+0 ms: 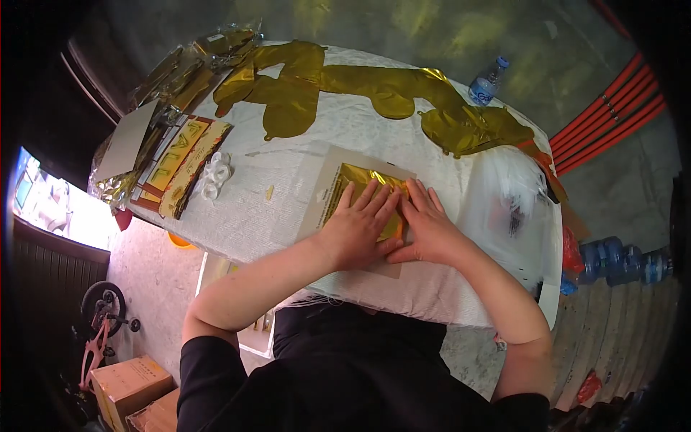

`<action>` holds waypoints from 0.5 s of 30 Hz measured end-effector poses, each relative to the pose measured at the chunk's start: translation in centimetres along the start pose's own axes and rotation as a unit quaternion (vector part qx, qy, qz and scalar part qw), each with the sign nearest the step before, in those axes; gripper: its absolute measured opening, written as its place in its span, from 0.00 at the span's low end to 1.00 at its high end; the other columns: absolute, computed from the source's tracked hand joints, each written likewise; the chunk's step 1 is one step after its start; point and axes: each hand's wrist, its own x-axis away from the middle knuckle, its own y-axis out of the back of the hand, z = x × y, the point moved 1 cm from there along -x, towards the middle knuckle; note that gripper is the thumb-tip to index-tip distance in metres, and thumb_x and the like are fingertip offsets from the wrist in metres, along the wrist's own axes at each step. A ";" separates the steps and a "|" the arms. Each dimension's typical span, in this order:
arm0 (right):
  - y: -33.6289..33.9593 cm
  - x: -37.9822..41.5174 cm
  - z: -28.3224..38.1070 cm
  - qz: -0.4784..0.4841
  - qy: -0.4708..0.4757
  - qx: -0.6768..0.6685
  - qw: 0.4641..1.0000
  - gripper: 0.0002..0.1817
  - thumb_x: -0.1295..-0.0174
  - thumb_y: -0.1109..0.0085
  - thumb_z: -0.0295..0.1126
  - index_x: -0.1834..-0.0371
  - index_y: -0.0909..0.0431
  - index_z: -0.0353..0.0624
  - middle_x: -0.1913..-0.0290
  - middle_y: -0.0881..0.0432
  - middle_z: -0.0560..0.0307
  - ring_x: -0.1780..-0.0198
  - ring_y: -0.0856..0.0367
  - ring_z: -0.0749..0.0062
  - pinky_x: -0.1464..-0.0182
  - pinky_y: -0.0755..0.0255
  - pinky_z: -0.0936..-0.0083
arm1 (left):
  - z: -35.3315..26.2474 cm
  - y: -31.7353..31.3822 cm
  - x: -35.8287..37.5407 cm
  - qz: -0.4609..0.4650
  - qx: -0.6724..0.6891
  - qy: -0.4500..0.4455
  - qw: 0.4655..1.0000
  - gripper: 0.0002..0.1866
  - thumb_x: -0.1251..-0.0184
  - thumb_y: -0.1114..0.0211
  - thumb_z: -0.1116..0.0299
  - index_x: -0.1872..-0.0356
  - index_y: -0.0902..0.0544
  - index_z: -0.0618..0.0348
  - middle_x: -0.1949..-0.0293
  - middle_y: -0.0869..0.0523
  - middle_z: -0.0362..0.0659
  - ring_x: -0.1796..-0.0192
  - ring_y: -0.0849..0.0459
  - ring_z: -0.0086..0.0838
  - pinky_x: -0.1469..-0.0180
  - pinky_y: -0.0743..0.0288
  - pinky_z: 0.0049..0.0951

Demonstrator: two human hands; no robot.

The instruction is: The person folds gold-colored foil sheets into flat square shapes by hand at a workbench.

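Note:
A folded piece of gold foil point(360, 174) lies on a beige-grey card or flat bag point(314, 205) with small printed text, near the front edge of the table. My left hand point(360, 229) rests flat on the foil, its fingers stretched out. Beside it my right hand point(433, 229) lies over the foil's right side with fingers extended, the two hands nearly touching. Part of the foil is hidden under them. Farther back are flat gold foil balloons point(291, 108), which look joined in a row across the table.
White cloth covers the table point(266, 216). At left are clear-wrapped packets point(173, 75), a printed banner pack point(183, 155) and white ribbon rolls point(216, 176). Clear plastic bags point(504, 201) lie at right. A water bottle point(488, 83) stands by the far edge.

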 end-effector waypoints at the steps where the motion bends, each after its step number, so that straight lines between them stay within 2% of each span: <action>1: -0.1 -0.2 0.2 -0.003 0.001 0.000 1.000 0.66 0.63 0.28 0.62 0.27 0.52 0.33 0.26 0.59 0.31 0.23 0.62 0.43 0.25 0.65 0.53 | 0.0 0.0 0.1 -0.002 0.001 0.000 1.000 0.41 0.33 0.50 0.43 0.28 0.46 0.62 0.29 0.41 0.53 0.25 0.48 0.46 0.27 0.58 0.52; 6: -1.1 -0.5 0.3 -0.025 0.005 -0.023 0.999 0.68 0.63 0.29 0.63 0.27 0.56 0.30 0.26 0.60 0.31 0.23 0.63 0.43 0.25 0.65 0.52 | 0.6 -0.2 0.4 -0.018 0.010 -0.010 1.000 0.41 0.34 0.48 0.43 0.29 0.45 0.62 0.29 0.41 0.52 0.25 0.48 0.44 0.27 0.58 0.52; 8: -1.3 -0.2 0.0 -0.051 0.014 -0.043 0.998 0.67 0.61 0.28 0.59 0.27 0.58 0.32 0.25 0.59 0.33 0.23 0.64 0.46 0.25 0.66 0.55 | 0.5 0.1 0.4 0.029 -0.008 0.004 1.000 0.41 0.32 0.54 0.40 0.28 0.46 0.60 0.27 0.43 0.49 0.24 0.52 0.40 0.26 0.62 0.49; 11: -1.1 0.2 -0.7 -0.061 0.032 -0.107 0.992 0.66 0.60 0.28 0.59 0.26 0.59 0.32 0.25 0.58 0.36 0.22 0.64 0.49 0.24 0.66 0.57 | 0.5 0.3 0.5 0.029 -0.006 0.000 1.000 0.41 0.33 0.51 0.40 0.28 0.45 0.61 0.28 0.43 0.49 0.24 0.53 0.40 0.26 0.62 0.49; 15: -1.4 0.5 -1.6 -0.060 0.018 -0.116 0.991 0.65 0.58 0.29 0.58 0.26 0.59 0.32 0.24 0.58 0.38 0.22 0.64 0.50 0.24 0.66 0.59 | 0.6 0.4 0.5 0.020 0.004 -0.013 1.000 0.42 0.34 0.49 0.41 0.29 0.44 0.62 0.28 0.42 0.51 0.24 0.51 0.41 0.26 0.61 0.49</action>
